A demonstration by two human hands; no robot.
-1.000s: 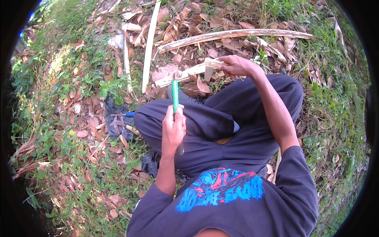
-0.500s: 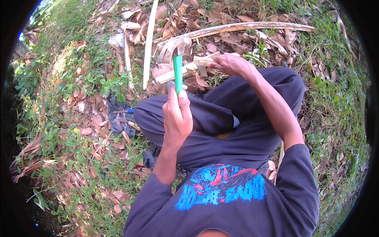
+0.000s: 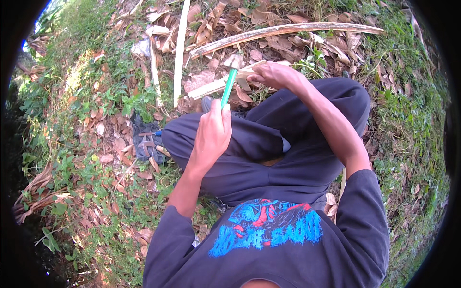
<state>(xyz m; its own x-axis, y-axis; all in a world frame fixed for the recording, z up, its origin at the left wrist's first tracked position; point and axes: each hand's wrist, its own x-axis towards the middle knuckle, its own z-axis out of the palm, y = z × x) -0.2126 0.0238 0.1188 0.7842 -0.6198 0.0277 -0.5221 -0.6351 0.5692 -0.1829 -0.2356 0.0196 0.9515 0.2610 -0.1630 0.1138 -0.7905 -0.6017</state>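
Observation:
My left hand (image 3: 212,130) is wrapped round the green handle of a claw hammer (image 3: 229,90). The hammer's metal head is down beside the near end of a short piece of wood (image 3: 249,72); whether they touch I cannot tell. That piece is gripped by my right hand (image 3: 274,75), its fingers curled and partly hidden. Under it a pale wooden strip (image 3: 209,89) lies slanting across the leaves, just beyond my crossed legs.
A long curved length of wood (image 3: 288,30) lies at the far side. Left of it stretches a straight pale strip (image 3: 180,53). By my left knee, a dark plastic bag (image 3: 142,139) carries several tools, one blue-handled. Dry leaves and grass cover the ground.
The hammer has swung down and forward from upright, its head now at the wood. My left hand has lowered and tilted with it. My right hand stays almost in place.

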